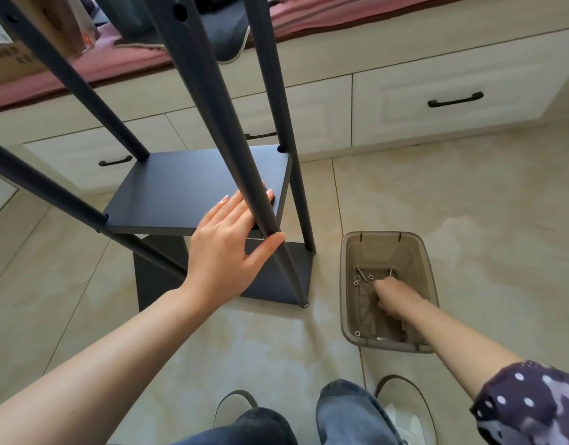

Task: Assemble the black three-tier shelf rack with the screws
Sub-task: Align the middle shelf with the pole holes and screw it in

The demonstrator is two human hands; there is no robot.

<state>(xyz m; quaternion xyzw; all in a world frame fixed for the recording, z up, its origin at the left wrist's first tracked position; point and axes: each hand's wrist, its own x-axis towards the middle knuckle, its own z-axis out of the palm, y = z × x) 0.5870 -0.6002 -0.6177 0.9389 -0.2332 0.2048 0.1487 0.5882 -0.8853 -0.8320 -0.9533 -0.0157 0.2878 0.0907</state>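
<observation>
The black three-tier shelf rack (193, 187), a frame of four round metal posts and flat rectangular boards, is standing on the beige tiled floor (437, 194) in front of a cream drawer unit (437, 104). The lower two boards are sitting in place between the posts. No top board is showing in the view.

The left hand (225, 248) is bracing the nearest black post (231, 149). Its fingers are lying straight on the middle board and its thumb is extending past the far side of the post, so the grip is spread apart and clamping nothing.

The right hand (394, 300) is reaching down into a translucent brown rectangular plastic bin (349, 284) standing on the floor just beside the rack. Small silver screws and washers (361, 277) are lying loose on the bin floor. The fingertips are pointing down among the parts and are facing away from the camera, so it cannot be told whether the right grip is closing on anything.

Judged risks from this position:

- The rack is probably being steadied by light, open contact only. A sideways push on the post could be rocking the frame or shifting the middle board off its holes.
- Small, smooth hardware could be slipping from the fingertips and rolling across the tiles.
- The bin is light, so a snagged hand could be tipping it.
- With attention going to the bin, the bracing hand could be drifting off the post.
</observation>
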